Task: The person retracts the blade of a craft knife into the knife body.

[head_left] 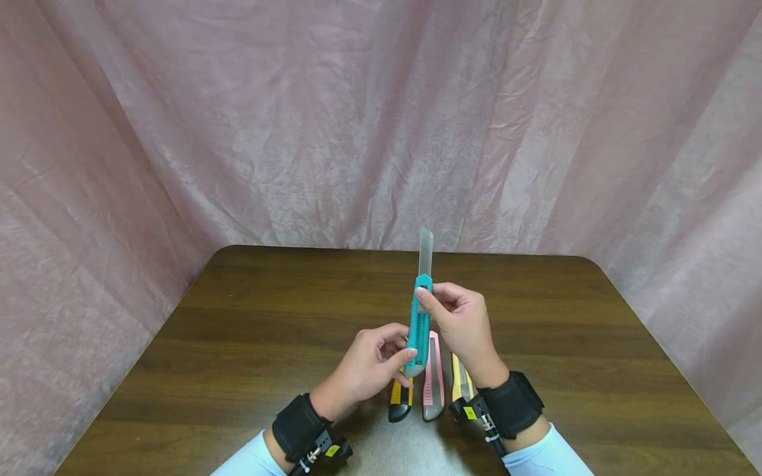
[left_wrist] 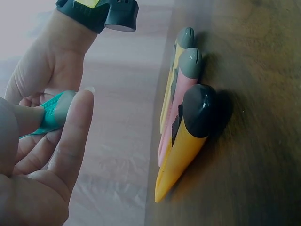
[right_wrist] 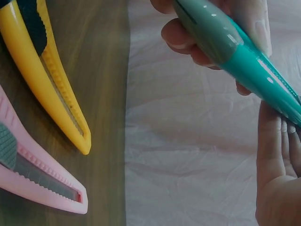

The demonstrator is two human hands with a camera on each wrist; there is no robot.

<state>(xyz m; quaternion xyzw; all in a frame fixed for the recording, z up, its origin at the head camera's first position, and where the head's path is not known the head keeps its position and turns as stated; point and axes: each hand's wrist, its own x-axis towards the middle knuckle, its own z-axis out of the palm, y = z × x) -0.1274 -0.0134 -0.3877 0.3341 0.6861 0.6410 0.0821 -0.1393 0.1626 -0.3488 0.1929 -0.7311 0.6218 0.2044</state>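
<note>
A teal utility knife (head_left: pixel 420 330) with a grey end is held up over the table, its long blade (head_left: pixel 425 251) extended and pointing away. My left hand (head_left: pixel 374 360) pinches the grey end between thumb and fingers. Near the blade end, my right hand (head_left: pixel 464 320) grips the body, thumb on the slider area. Below lie a yellow-orange utility knife (left_wrist: pixel 186 150) with a black end, a pink utility knife (head_left: pixel 433 383) with a grey end, and a pale yellow one (head_left: pixel 458 377) partly covered by the right wrist.
The brown wooden table (head_left: pixel 268 311) has rounded far corners. Behind it and at the sides hangs a pink curtain (head_left: pixel 297 132). Black straps with small cameras sit on both wrists, the right wrist's strap (head_left: pixel 510 403) close above the pale yellow knife.
</note>
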